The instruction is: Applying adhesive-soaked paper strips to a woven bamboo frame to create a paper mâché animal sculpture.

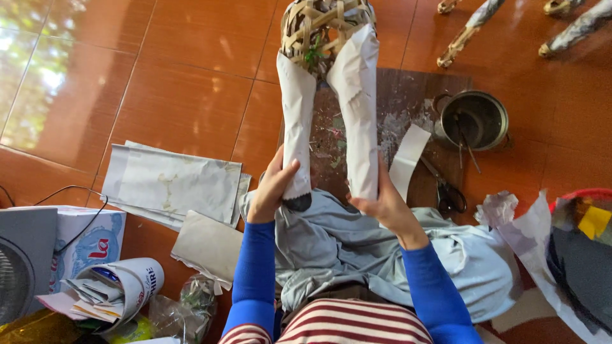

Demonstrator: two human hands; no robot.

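A woven bamboo frame (319, 25) stands in front of me with two leg-like tubes wrapped in white paper. My left hand (273, 186) grips the lower end of the left paper-wrapped leg (297, 121). My right hand (381, 204) holds the bottom of the right paper-wrapped leg (358, 108). Both legs point down toward my lap, where a light grey cloth (357, 248) lies. My sleeves are blue.
A dark board (408, 95) smeared with paste lies under the frame, with a paper strip (407, 159), scissors (449, 191) and a metal pot (473, 120). Sheets of paper (169, 185) lie at left on the orange tiles, a fan (22, 267) and rolled paper (121, 286) at lower left.
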